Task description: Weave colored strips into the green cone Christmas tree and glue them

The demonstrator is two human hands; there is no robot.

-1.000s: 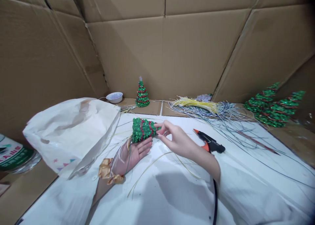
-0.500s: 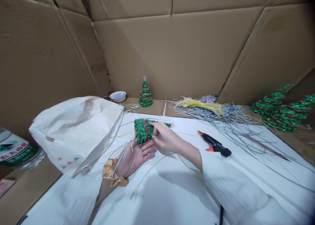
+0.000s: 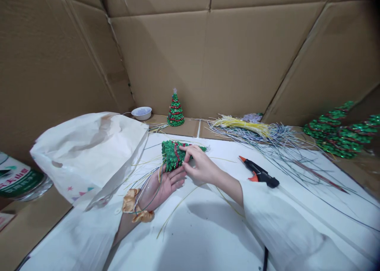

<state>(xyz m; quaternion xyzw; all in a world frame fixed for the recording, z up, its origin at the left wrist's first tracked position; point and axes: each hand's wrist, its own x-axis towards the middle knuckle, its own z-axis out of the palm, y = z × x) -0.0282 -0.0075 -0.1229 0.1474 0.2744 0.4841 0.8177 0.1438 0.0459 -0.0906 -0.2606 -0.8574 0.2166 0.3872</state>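
A small green sequinned tree with red bands [image 3: 173, 154] lies on its side over the white table cover [image 3: 208, 231]. My left hand [image 3: 166, 184] lies palm up under its base, fingers around it, with thin wires trailing past the wrist. My right hand [image 3: 197, 164] grips the tree's narrow end from the right, fingers closed on it.
A black and orange glue gun [image 3: 259, 174] lies right of my hands. Yellow and grey wire bundles [image 3: 252, 128] spread behind it. A finished little tree [image 3: 175, 109] and a white bowl [image 3: 141, 112] stand at the back, larger trees [image 3: 338, 130] at right, a paper bag [image 3: 89, 152] at left.
My right hand slid from the tree's tip further onto its body. The camera view shifted slightly; the left hand stays under the tree.
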